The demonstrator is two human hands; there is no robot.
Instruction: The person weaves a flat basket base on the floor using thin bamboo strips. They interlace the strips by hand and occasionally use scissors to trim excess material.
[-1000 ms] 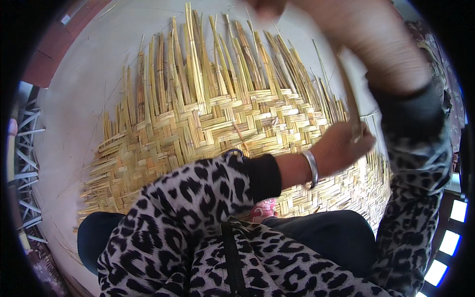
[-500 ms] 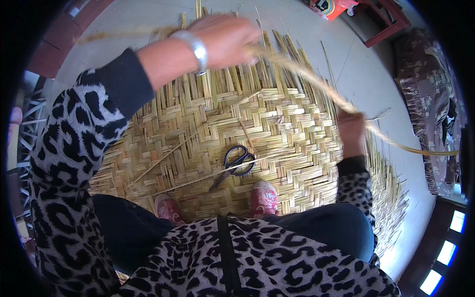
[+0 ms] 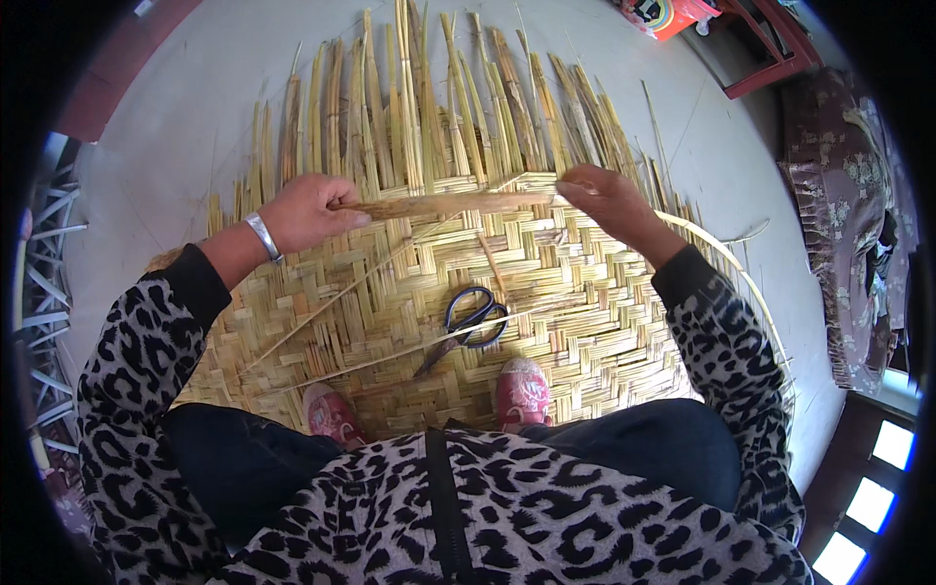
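Observation:
Between my hands a flat straw-coloured reed strip [image 3: 453, 204] is held crosswise above a woven reed mat [image 3: 585, 322]. My left hand [image 3: 310, 212] is closed round one end of it, thumb lying along the strip. My right hand [image 3: 612, 203] pinches it farther along, and a thin pale tail curves out past my right wrist. At the mat's far edge, unwoven reed ends [image 3: 409, 107] stick out in a fan. A pair of scissors [image 3: 475, 322] with dark handles lies on the mat in front of my feet, next to loose thin strips.
My pink shoes [image 3: 524, 390] rest on the mat's near part. A white metal rack [image 3: 54, 283] stands at the left. On the right hangs a brown flowered cloth [image 3: 838, 185] with fringe. A dark red wooden stand [image 3: 775, 58] and a red bag [image 3: 673, 15] are at the far right.
My left hand has come down and left from over the far edge. My right hand has moved up and left. The strip, slanting before, now lies nearly level between them.

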